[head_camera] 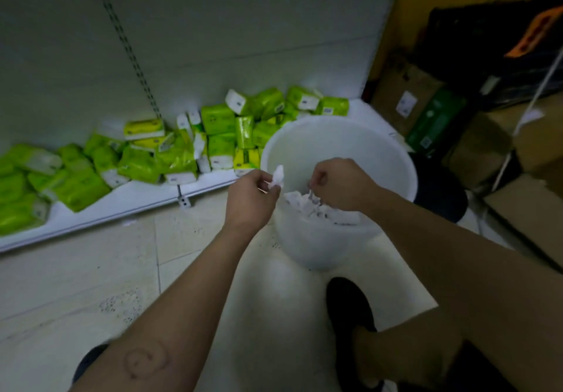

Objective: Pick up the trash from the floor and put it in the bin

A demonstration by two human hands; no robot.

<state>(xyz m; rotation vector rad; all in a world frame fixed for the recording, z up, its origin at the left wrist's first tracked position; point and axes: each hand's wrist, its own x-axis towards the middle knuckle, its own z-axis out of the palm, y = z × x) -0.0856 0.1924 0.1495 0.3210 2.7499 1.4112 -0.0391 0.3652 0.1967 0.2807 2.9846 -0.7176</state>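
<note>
White crumpled tissue [278, 177] sat pinched in my left hand [253, 198] at the bin [307, 239] rim. My right hand [339, 184] pinched a scrap [314, 199] over the bin. I judged both soft and light, so any fold would grip.

1. The green tissue packs [182, 154] on the shelf [122, 206] carry white labels, but the print is too blurred to read.
2. The orange sign [536, 32] at upper right shows red marks, which are illegible.
3. The stickers on the cardboard box [396, 84] and the green box [435, 120] are unreadable.

shop, low shelf [128, 206] of tissue packs [179, 148]; cartons [405, 93]
</note>
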